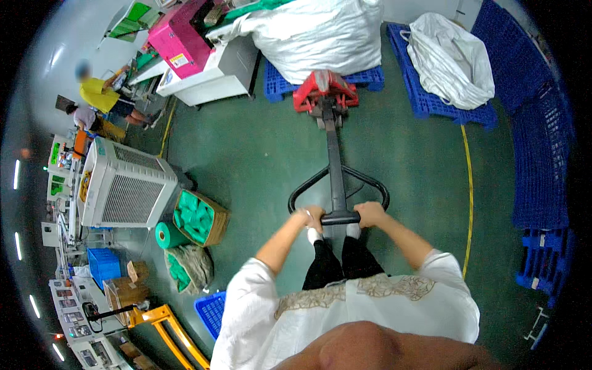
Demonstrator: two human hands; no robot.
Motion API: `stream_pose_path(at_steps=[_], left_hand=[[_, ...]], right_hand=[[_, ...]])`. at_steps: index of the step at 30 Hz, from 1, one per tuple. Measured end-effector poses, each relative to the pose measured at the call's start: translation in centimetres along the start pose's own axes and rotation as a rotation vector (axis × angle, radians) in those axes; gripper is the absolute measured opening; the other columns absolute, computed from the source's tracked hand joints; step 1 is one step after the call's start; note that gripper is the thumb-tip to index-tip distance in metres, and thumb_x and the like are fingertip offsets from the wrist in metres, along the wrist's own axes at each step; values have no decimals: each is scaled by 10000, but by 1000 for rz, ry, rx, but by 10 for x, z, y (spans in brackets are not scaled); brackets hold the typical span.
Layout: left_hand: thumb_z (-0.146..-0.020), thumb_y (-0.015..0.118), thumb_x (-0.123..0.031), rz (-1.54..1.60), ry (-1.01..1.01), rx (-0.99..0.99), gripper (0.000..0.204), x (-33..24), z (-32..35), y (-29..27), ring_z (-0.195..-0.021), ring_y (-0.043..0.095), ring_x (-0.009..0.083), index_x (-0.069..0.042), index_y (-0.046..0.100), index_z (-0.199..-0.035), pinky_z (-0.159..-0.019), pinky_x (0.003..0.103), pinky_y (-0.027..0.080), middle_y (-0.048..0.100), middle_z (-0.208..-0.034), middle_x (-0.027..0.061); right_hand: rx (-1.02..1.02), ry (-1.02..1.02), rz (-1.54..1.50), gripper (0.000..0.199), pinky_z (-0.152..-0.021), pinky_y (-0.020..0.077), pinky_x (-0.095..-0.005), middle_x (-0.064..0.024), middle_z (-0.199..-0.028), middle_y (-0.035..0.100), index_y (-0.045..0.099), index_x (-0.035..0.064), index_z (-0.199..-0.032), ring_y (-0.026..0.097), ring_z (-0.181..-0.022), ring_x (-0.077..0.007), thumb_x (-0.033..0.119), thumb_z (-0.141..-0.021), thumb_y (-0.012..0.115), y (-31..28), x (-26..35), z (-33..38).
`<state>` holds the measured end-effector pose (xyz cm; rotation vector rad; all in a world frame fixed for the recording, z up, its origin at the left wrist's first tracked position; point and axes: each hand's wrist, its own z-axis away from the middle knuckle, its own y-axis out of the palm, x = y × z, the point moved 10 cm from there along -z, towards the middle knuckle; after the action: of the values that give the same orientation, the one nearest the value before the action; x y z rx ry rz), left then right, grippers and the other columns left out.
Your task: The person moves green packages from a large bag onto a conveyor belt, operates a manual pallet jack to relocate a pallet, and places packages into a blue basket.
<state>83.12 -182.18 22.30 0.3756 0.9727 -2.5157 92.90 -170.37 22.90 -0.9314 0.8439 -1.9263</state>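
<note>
At the centre of the frame we see a pallet jack (333, 154), its dark tiller running from the loop handle (338, 217) near the lower middle up to the red pump head near the top centre. The forks are pushed under a blue pallet (370, 79) that carries a big white bag (314, 34), so the load sits on the jack and not on the floor (259, 142).

Both hands are wrapped shut around the handle's crossbar: the left hand (311, 215) just left of the tiller, the right hand (370, 213) just right of it. Gripping on either side of the stem would keep the pull even and the steering straight, we judge. The arms reach forward from the lower edge, and the tiller slants back toward the body, a posture suited to hauling.

To the upper right a second white bag (450, 58) lies on another blue pallet, and more blue pallets (542, 154) stand stacked along the right edge. A yellow line (470, 203) curves down the green floor there.

At left stand a white cooler (126, 188), a box of green rolls (198, 217) and a blue crate (103, 265); a yellow jack (169, 330) lies at lower left. At upper left two people (102, 102) work by a pink machine (182, 34).
</note>
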Motion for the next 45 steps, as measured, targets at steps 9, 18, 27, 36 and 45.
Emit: stream_pose_path(at_steps=[9, 18, 27, 36, 45], left_hand=[[-605, 649, -390, -203, -233, -564, 349, -21, 78, -150, -822, 655, 316, -124, 701, -825, -741, 421, 523, 667, -809, 153], [-578, 687, -337, -152, -159, -295, 392, -20, 78, -158, -768, 661, 298, -73, 697, -867, -690, 410, 528, 676, -806, 162], [-628, 676, -250, -75, -346, -480, 358, -67, 25, 57, -900, 650, 304, -135, 670, -966, -772, 402, 523, 676, -915, 146], [-591, 683, -287, -97, -391, -600, 375, -65, 112, -179, -898, 646, 296, -117, 690, -925, -775, 415, 517, 671, -965, 146], [-710, 585, -192, -71, -374, -620, 297, -130, 91, 81, -953, 635, 279, -149, 651, -996, -802, 382, 504, 667, -983, 122]], right_hand=[[-688, -53, 7, 186, -666, 456, -442, -117, -662, 584, 544, 82, -681, 592, -674, -336, 190, -565, 641, -166, 23, 51], [-441, -24, 133, 265, -718, 526, -429, -164, -834, 666, 667, 44, -819, 656, -820, -312, 188, -602, 622, -172, 31, 33], [-181, 73, 68, 294, -730, 483, -454, -152, -905, 668, 658, 68, -879, 645, -863, -287, 207, -621, 632, 52, -11, 86], [-343, 52, 212, 352, -786, 517, -402, -133, -946, 673, 681, 100, -912, 645, -890, -278, 244, -597, 617, -218, 16, 94], [-421, 68, 148, 270, -742, 513, -403, -119, -883, 676, 665, 132, -887, 647, -871, -290, 224, -637, 627, 31, 22, 187]])
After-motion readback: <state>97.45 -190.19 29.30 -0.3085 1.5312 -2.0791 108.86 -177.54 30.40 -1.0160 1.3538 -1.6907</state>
